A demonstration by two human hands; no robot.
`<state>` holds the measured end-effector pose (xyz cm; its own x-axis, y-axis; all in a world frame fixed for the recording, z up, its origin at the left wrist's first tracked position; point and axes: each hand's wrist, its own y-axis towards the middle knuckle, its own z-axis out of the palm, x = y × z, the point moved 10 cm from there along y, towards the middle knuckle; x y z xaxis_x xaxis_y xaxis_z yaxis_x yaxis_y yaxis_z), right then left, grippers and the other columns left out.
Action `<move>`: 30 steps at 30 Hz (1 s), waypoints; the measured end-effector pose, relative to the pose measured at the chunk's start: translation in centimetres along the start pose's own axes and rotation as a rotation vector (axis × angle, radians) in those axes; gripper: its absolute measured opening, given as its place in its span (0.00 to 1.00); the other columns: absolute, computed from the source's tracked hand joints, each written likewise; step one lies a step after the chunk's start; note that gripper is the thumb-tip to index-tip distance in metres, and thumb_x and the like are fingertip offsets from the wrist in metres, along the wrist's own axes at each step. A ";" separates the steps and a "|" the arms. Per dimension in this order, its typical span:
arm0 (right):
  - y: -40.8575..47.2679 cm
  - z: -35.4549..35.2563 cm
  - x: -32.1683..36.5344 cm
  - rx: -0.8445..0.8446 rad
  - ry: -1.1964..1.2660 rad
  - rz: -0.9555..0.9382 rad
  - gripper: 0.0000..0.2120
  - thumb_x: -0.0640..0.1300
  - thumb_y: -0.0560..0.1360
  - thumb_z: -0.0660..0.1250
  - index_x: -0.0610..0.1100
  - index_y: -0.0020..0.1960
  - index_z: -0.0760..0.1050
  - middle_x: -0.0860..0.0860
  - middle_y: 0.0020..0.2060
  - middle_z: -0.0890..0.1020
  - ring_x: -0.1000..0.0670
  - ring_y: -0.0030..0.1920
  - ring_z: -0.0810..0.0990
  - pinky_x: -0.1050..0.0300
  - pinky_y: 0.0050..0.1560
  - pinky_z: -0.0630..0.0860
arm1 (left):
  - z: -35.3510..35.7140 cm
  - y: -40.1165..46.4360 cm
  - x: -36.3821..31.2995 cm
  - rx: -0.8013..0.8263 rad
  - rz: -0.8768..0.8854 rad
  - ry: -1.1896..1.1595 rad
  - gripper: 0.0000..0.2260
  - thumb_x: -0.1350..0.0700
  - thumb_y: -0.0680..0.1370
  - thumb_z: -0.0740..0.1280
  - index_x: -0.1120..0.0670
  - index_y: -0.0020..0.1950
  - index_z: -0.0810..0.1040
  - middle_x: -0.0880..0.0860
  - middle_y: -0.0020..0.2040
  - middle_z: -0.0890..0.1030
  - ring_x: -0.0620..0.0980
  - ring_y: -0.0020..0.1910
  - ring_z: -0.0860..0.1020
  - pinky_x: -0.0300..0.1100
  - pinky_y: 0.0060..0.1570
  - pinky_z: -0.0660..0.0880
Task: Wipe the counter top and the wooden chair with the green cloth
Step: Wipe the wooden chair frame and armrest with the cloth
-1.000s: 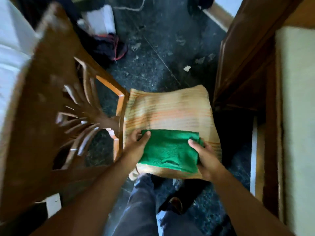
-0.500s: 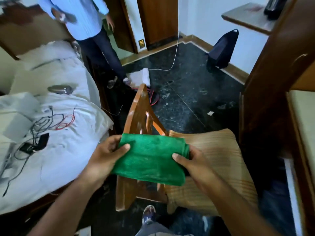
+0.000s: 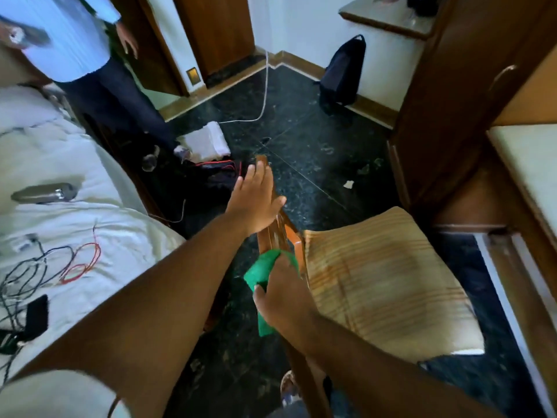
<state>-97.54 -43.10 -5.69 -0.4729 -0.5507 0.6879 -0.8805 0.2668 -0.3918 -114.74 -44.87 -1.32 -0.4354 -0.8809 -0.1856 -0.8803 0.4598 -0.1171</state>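
Note:
The wooden chair (image 3: 281, 233) stands in the middle, its backrest seen edge-on and its striped beige seat cushion (image 3: 382, 276) to the right. My left hand (image 3: 256, 200) lies flat against the top of the backrest, fingers spread, holding nothing. My right hand (image 3: 283, 297) is closed on the bunched green cloth (image 3: 262, 273) and presses it against the lower part of the backrest frame. Part of the cloth hangs below my hand. A pale counter top (image 3: 530, 164) shows at the right edge.
A bed (image 3: 75, 224) with white sheets, loose cables and a dark phone fills the left. Another person (image 3: 90, 70) stands at the back left. A dark wooden cabinet (image 3: 452, 101) rises on the right. A black backpack (image 3: 343, 70) and a white folded cloth (image 3: 208, 143) lie on the dark floor.
My left hand has let go of the green cloth and moved up to the chair's backrest top. My right hand has bunched the cloth and brought it down against the backrest frame.

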 end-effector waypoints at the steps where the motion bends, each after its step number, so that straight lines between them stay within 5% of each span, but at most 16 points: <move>1: 0.9 -0.2 0.6 -0.011 0.018 0.007 0.31 0.46 0.75 0.69 0.42 0.73 0.59 0.46 0.64 0.77 0.46 0.62 0.79 0.51 0.62 0.76 | 0.9 0.7 0.2 0.026 0.014 0.027 0.33 0.44 0.83 0.55 0.59 0.81 0.47 0.59 0.82 0.44 0.60 0.81 0.46 0.58 0.77 0.50; 6: -2.4 -0.1 -0.2 0.033 0.054 -0.093 0.40 0.44 0.74 0.72 0.44 0.78 0.52 0.49 0.70 0.70 0.49 0.68 0.73 0.56 0.66 0.70 | 2.2 1.4 1.1 0.034 0.048 -0.050 0.30 0.48 0.84 0.52 0.61 0.81 0.47 0.60 0.82 0.43 0.60 0.81 0.46 0.59 0.77 0.50; 10: -9.3 2.0 -5.4 0.261 -0.102 -0.085 0.47 0.50 0.72 0.68 0.50 0.80 0.40 0.52 0.78 0.58 0.48 0.74 0.65 0.46 0.72 0.64 | 2.2 1.2 0.9 0.006 0.029 -0.097 0.29 0.49 0.85 0.51 0.61 0.81 0.47 0.59 0.82 0.44 0.59 0.81 0.46 0.57 0.78 0.50; 12: -8.8 1.9 -5.2 0.282 -0.107 -0.065 0.43 0.48 0.72 0.69 0.46 0.78 0.47 0.50 0.72 0.66 0.47 0.68 0.71 0.47 0.67 0.70 | 2.1 0.9 0.7 -0.002 0.021 -0.115 0.29 0.49 0.85 0.51 0.62 0.81 0.47 0.60 0.82 0.44 0.60 0.81 0.45 0.56 0.78 0.50; 14: -5.9 0.6 -3.1 0.187 -0.007 -0.051 0.32 0.45 0.71 0.72 0.47 0.69 0.60 0.56 0.54 0.74 0.51 0.54 0.78 0.52 0.51 0.78 | 2.1 0.8 0.6 0.005 0.024 -0.124 0.29 0.49 0.85 0.51 0.62 0.81 0.46 0.60 0.82 0.42 0.60 0.81 0.44 0.55 0.78 0.50; 16: -2.3 -0.1 -0.9 0.128 0.081 -0.060 0.27 0.44 0.71 0.74 0.45 0.65 0.65 0.58 0.49 0.74 0.53 0.49 0.77 0.63 0.43 0.72 | 2.2 0.8 0.6 0.018 0.024 -0.112 0.30 0.49 0.85 0.51 0.63 0.81 0.45 0.60 0.82 0.41 0.60 0.81 0.44 0.54 0.79 0.50; 21: -1.7 -0.4 -1.0 0.138 0.265 -0.139 0.35 0.46 0.74 0.70 0.42 0.76 0.58 0.44 0.68 0.72 0.45 0.68 0.72 0.53 0.65 0.71 | 2.1 0.9 0.8 0.017 0.012 -0.122 0.29 0.49 0.85 0.51 0.62 0.81 0.45 0.60 0.82 0.41 0.59 0.81 0.44 0.52 0.79 0.48; 24: -8.6 1.2 -5.1 0.291 0.267 -0.224 0.43 0.49 0.75 0.68 0.47 0.80 0.45 0.46 0.72 0.66 0.45 0.70 0.69 0.43 0.69 0.71 | 2.1 0.7 0.9 0.003 -0.007 -0.092 0.29 0.48 0.85 0.50 0.60 0.81 0.45 0.58 0.82 0.42 0.59 0.81 0.45 0.50 0.78 0.49; 27: -13.9 2.1 -8.9 0.410 0.229 -0.210 0.48 0.58 0.72 0.65 0.56 0.79 0.35 0.52 0.79 0.55 0.50 0.77 0.58 0.45 0.75 0.63 | 2.0 0.6 0.9 -0.024 -0.026 -0.083 0.28 0.47 0.85 0.50 0.58 0.81 0.46 0.56 0.83 0.44 0.58 0.81 0.45 0.51 0.77 0.49; 30: -12.2 2.1 -8.0 0.440 0.321 -0.195 0.40 0.62 0.73 0.63 0.55 0.77 0.46 0.53 0.74 0.64 0.57 0.72 0.66 0.53 0.70 0.70 | 1.8 0.6 0.8 -0.034 -0.027 -0.070 0.29 0.46 0.85 0.51 0.58 0.81 0.47 0.57 0.83 0.45 0.59 0.81 0.46 0.54 0.78 0.52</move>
<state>-82.95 -43.62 -7.73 -0.3498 -0.2706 0.8969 -0.8887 -0.2070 -0.4091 -115.32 -45.09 -3.29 -0.3983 -0.8824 -0.2502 -0.8980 0.4308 -0.0897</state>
